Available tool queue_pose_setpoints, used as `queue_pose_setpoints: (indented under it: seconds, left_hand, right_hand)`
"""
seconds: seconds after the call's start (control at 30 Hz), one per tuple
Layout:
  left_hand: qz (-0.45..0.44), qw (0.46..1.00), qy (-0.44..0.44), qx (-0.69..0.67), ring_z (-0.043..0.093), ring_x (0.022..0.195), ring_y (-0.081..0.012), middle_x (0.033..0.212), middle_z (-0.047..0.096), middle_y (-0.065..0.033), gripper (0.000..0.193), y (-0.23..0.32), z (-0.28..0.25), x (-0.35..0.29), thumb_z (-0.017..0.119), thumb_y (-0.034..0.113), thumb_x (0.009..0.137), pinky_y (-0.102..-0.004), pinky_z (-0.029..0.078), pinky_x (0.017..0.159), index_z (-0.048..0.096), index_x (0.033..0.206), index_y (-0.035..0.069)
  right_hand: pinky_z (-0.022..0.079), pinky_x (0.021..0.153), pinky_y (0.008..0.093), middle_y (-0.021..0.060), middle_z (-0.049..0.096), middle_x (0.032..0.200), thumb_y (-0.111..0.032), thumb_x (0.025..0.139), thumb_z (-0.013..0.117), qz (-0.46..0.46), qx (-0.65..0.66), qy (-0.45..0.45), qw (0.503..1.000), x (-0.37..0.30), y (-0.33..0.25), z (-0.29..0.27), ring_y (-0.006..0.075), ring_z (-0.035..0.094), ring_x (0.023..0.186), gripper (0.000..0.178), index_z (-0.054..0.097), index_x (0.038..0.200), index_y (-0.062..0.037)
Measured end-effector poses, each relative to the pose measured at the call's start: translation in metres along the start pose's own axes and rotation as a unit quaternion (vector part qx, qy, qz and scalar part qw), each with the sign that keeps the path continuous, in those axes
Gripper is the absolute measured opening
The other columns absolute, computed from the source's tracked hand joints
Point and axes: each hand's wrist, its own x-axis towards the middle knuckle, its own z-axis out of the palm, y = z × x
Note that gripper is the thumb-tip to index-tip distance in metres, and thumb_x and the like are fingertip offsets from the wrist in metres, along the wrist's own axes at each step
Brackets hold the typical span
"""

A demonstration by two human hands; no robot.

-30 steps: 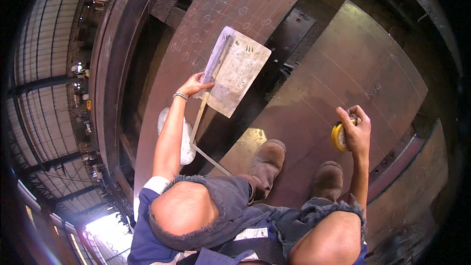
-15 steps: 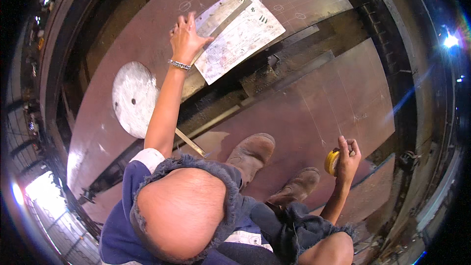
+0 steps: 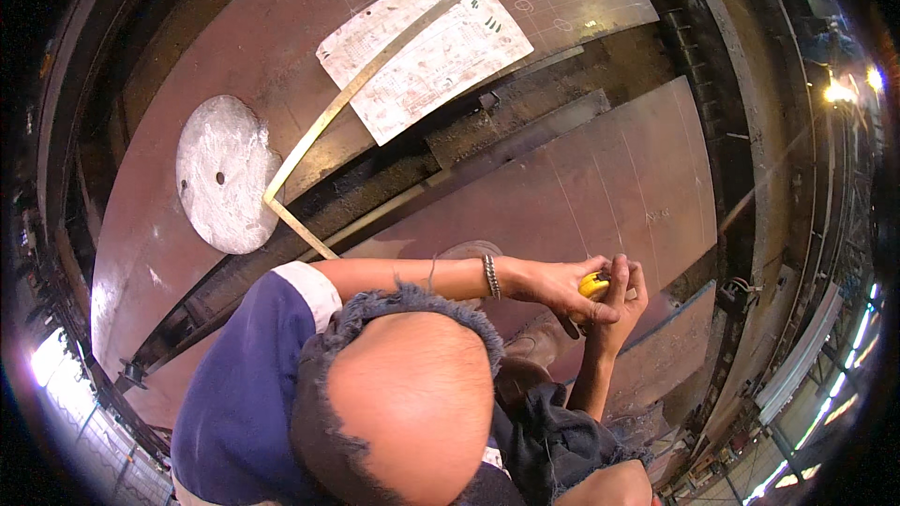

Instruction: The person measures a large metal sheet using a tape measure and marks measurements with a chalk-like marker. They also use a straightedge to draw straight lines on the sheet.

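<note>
Both my hands meet over the lower steel plate [image 3: 525, 197], to the right. Between them is a small yellow tape measure [image 3: 592, 285], partly hidden by fingers. My right hand [image 3: 621, 300] is closed around it. My left hand [image 3: 555, 289], with a chain bracelet at the wrist, reaches across and grips it too; some of its fingertips are hidden. Away from my hands, an L-shaped metal square [image 3: 323, 124] has its long leg over a white marked sheet [image 3: 441, 56] and its corner beside a pale round disc [image 3: 220, 211] with small holes.
The upper steel plate [image 3: 169, 112] carries chalk circles and lines. A dark gap with beams [image 3: 469, 141] separates it from the lower plate. My boots stand on the lower plate, partly behind my arm. A dark curved frame [image 3: 750, 131] runs along the right.
My left hand has left the square and white sheet and come down right to the tape measure in my right hand. The square now shows uncovered. The view has shifted slightly.
</note>
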Motion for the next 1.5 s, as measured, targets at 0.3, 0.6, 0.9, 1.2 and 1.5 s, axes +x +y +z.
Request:
queue_pose_setpoints:
  seconds: [0.3, 0.6, 0.9, 1.2, 1.5]
  left_hand:
    - [0.040, 0.933, 0.067, 0.352, 0.065, 0.103, -0.0397, 0.114, 0.063, -0.0257, 0.075, -0.010, 0.003, 0.004, 0.065, 0.058, 0.088, -0.0425, 0.052, 0.087, 0.037, 0.129, 0.002]
    - [0.006, 0.839, 0.159, 0.521, 0.066, 0.091, -0.0441, 0.096, 0.067, -0.0270, 0.080, 0.025, 0.012, -0.015, 0.062, 0.071, 0.081, -0.0497, 0.052, 0.073, 0.048, 0.116, 0.000]
    - [-0.131, 0.754, 0.280, 0.579, 0.068, 0.086, -0.0400, 0.091, 0.070, -0.0195, 0.071, 0.037, 0.004, -0.074, 0.053, 0.076, 0.083, -0.0479, 0.052, 0.070, 0.060, 0.114, 0.012]
    - [-0.279, 0.628, 0.224, 0.691, 0.069, 0.084, -0.0355, 0.086, 0.070, -0.0174, 0.056, 0.093, -0.021, -0.135, 0.056, 0.064, 0.088, -0.0449, 0.053, 0.074, 0.066, 0.110, 0.014]
    - [-0.229, 0.592, 0.110, 0.765, 0.065, 0.087, -0.0365, 0.092, 0.068, -0.0196, 0.027, 0.152, -0.042, -0.022, 0.065, 0.020, 0.078, -0.0440, 0.051, 0.076, 0.067, 0.101, 0.006]
  right_hand:
    - [0.040, 0.058, 0.0244, 0.0010, 0.055, 0.071, -0.029, 0.091, 0.072, 0.032, -0.207, -0.010, 0.978, -0.015, -0.009, -0.026, 0.0080, 0.049, 0.066, 0.034, 0.059, 0.083, 0.0013]
    - [0.041, 0.066, 0.0255, 0.0004, 0.056, 0.077, -0.026, 0.095, 0.067, 0.110, -0.130, -0.186, 0.968, 0.005, -0.009, -0.032, 0.0078, 0.049, 0.077, 0.030, 0.062, 0.086, 0.0020]
    - [0.024, 0.046, 0.0205, -0.0087, 0.048, 0.065, -0.030, 0.094, 0.070, 0.157, -0.024, -0.281, 0.947, 0.032, 0.010, -0.001, 0.0008, 0.036, 0.053, 0.025, 0.062, 0.083, -0.0079]
    - [0.025, 0.042, 0.0211, -0.0104, 0.041, 0.059, -0.038, 0.094, 0.066, 0.214, 0.020, -0.037, 0.976, 0.073, 0.079, -0.201, 0.0025, 0.033, 0.046, 0.030, 0.056, 0.080, -0.0141]
    - [0.024, 0.038, 0.0222, -0.0083, 0.043, 0.055, -0.043, 0.092, 0.068, 0.366, 0.076, 0.141, 0.917, -0.019, 0.255, -0.270, 0.0038, 0.035, 0.042, 0.035, 0.054, 0.077, -0.0147]
